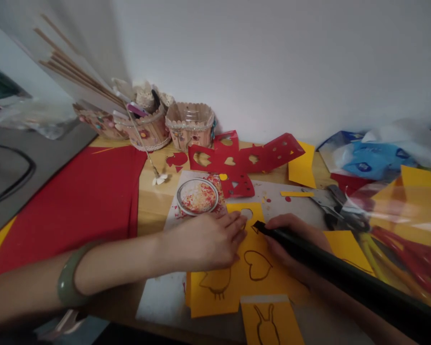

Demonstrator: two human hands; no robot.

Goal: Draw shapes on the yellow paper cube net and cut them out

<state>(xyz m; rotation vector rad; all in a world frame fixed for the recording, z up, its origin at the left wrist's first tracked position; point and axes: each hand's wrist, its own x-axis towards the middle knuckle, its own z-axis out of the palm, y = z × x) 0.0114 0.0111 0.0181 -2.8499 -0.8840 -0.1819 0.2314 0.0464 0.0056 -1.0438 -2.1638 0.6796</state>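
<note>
My left hand lies over a yellow paper sheet, fingers flat and resting on it. A green bangle circles that wrist. Closed fingers of my right hand grip a long black tool; its exact kind I cannot make out. The tool's tip sits at a small drawn triangle, beside a cut-out hole near my left fingertips. Dark outlines of a heart and a bird-like shape show on the sheet. Below lies a smaller yellow piece with a drawn figure.
A red paper cut-out with several holes lies behind, beside a round tin of paper scraps. Decorated baskets stand along the wall. Red sheets lie left; scissors, red-handled scissors and a blue packet are right.
</note>
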